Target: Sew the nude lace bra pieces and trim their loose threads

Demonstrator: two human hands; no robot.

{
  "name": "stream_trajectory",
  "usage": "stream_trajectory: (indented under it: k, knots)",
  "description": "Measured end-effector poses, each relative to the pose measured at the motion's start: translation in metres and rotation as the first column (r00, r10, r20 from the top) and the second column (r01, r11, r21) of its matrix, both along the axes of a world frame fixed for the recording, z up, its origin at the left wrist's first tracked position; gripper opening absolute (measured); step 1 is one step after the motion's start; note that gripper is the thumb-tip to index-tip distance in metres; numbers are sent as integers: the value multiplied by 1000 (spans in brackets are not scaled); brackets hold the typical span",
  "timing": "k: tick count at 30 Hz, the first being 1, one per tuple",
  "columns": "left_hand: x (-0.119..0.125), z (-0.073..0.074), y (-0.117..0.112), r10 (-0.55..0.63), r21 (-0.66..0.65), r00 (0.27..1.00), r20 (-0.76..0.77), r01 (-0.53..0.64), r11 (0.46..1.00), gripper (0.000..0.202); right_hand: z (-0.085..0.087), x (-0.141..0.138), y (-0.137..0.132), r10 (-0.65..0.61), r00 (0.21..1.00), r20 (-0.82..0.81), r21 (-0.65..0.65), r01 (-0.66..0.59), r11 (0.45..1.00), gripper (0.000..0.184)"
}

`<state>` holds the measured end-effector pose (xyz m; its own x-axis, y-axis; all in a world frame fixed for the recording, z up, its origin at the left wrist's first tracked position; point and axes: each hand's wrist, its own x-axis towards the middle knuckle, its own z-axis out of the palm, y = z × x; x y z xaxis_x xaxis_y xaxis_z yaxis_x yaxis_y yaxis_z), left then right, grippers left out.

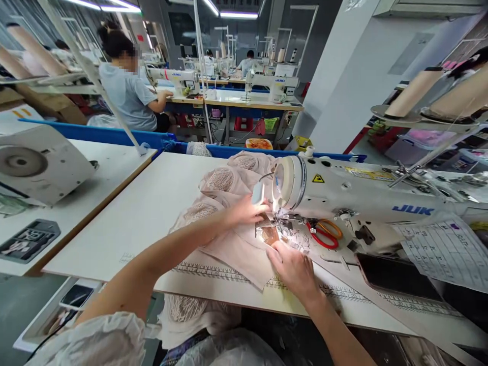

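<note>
My left hand [247,209] is beside the needle area of the white sewing machine [331,190], its fingers bent together on the beige fabric [244,249]. In front of the presser foot [282,218], my right hand [293,265] has its fingers closed at the fabric's near edge. The lamp lights the patch between both hands. Gathered, textured parts of the fabric [219,179] lie bunched behind and left of my left forearm, and more hangs below the table edge. Scissors [324,234] with red and orange handles lie right of the needle.
A measuring scale [213,272] runs along the near edge of the white table [125,213]. To the right lie a dark phone [396,277] and a written paper sheet [446,251]. Thread cones [415,91] stand behind. A co-worker [125,86] sits at another machine.
</note>
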<state>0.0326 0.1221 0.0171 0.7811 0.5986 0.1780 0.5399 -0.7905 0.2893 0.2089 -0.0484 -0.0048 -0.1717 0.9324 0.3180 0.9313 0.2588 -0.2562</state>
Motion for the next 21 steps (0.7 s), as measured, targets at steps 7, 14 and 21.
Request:
stream_trajectory:
  k: [7,14,21]
  knots:
    - [45,-40,24,74,22,995,64,-76,997,20,0,-11,-29,-1,999,48,320,-14,947,15]
    - [16,-23,-11,-15,77,982,186,1,997,30,-1,-51,-48,171,969,177,232,-210,950,23]
    - [-54,-7,-95,-569,77,821,-46,571,818,47,1,-35,-39,272,937,221,289,-329,899,28]
